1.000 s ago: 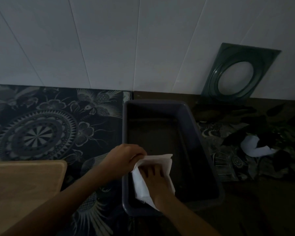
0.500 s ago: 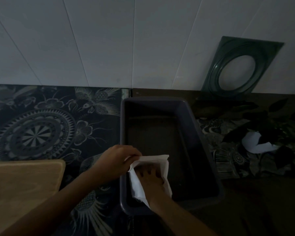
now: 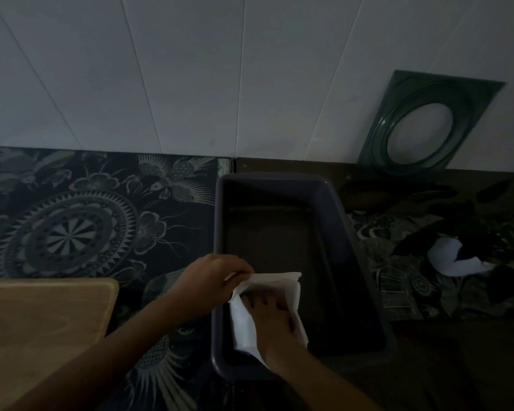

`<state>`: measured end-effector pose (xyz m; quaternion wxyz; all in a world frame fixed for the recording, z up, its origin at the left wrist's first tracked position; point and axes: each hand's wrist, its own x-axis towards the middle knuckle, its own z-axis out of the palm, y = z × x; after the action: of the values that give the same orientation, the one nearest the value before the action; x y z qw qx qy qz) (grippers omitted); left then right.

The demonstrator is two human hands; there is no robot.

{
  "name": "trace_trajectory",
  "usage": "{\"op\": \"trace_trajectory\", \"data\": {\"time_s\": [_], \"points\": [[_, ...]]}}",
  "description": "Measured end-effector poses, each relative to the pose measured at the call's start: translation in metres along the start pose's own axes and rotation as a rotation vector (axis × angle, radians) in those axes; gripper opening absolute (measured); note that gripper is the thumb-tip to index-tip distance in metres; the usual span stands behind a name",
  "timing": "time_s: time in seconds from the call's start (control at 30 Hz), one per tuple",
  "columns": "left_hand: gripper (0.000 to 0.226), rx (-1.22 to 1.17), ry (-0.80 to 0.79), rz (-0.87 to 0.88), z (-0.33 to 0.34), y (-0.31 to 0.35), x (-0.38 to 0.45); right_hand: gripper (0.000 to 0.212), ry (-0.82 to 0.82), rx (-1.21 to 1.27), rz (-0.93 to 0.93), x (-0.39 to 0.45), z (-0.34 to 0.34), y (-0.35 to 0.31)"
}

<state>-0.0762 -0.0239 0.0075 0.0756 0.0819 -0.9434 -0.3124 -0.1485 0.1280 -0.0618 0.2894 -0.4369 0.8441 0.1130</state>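
Note:
A dark rectangular plastic tub (image 3: 347,241) stands on the counter in dim light. A white sheet of paper (image 3: 244,324) lies in its near left corner, its far edge folded up. My left hand (image 3: 211,280) pinches the sheet's upper left corner at the tub's left rim. My right hand (image 3: 270,315) reaches into the tub and presses on the paper with spread fingers, the folded edge partly covering the fingertips.
A patterned dark mat (image 3: 80,226) covers the counter to the left. A wooden board (image 3: 42,324) lies at the near left. A dark green frame with a round hole (image 3: 422,126) leans on the white wall. A crumpled white scrap (image 3: 451,259) lies at right.
Both hands and the paper stay in nearly the same spot in the tub. The view has shifted slightly.

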Motion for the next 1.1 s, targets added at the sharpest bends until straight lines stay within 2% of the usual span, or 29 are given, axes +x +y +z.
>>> {"op": "trace_trajectory", "data": {"time_s": [0.23,0.37,0.47,0.63,0.77,0.87,1.1], "points": [[0.022,0.034,-0.01,-0.03,-0.002,-0.003,0.0,0.086,0.034,-0.07,-0.015,-0.026,-0.028,-0.011],[0.021,0.054,0.002,-0.021,-0.003,-0.002,0.003,0.087,0.021,-0.121,-0.011,-0.046,-0.048,-0.013],[0.021,0.058,0.007,-0.009,-0.005,-0.001,0.004,0.088,0.017,-0.06,0.018,-0.061,-0.059,-0.013],[0.022,0.083,-0.034,0.018,-0.007,0.002,0.005,0.085,0.1,-0.049,0.018,-0.08,-0.076,-0.012],[0.023,0.073,-0.074,0.037,-0.011,0.005,0.005,0.075,0.153,0.036,0.026,-0.099,-0.091,-0.011],[0.024,0.048,-0.104,0.047,-0.014,0.006,0.004,0.078,0.154,0.022,0.03,-0.112,-0.101,-0.009],[0.021,0.023,-0.154,0.058,-0.018,0.007,0.001,0.066,0.305,0.021,-0.004,-0.149,-0.128,-0.001]]}}
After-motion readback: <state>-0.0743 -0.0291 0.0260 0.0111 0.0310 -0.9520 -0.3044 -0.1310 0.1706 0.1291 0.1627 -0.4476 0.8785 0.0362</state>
